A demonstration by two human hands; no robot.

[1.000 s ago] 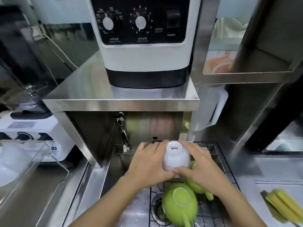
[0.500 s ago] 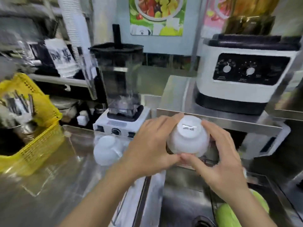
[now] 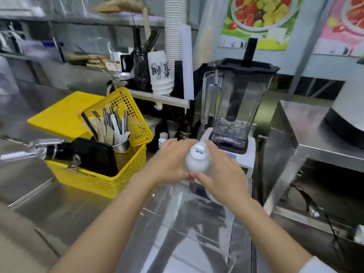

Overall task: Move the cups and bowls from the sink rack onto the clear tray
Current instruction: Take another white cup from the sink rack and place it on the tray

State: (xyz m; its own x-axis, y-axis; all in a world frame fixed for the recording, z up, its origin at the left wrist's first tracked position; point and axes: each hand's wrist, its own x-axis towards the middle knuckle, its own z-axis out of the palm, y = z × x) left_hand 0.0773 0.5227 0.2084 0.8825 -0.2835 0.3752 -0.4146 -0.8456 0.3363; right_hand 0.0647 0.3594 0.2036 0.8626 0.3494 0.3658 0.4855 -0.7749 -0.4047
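White cup (image 3: 198,161): ceramic, held upside down, printed base facing the camera, handle (image 3: 205,135) pointing up and away. It is in the air in front of the blender base, above the clear tray.
Left hand (image 3: 173,164): wrapped round the cup's left side, fingers closed on it.
Right hand (image 3: 220,174): closed on the cup's right side, thumb meeting the left thumb under the rim.
Clear tray (image 3: 189,229): transparent, on the steel counter (image 3: 65,209) directly below the hands; its edges are hard to trace, probably because of glare.
Blender (image 3: 235,103): clear jug, black lid, white base, just behind the cup.
Yellow basket (image 3: 110,154): left of the hands, holding utensils in a metal cup (image 3: 121,145) and a black item.
Stack of paper cups (image 3: 173,36): at the back, upright.
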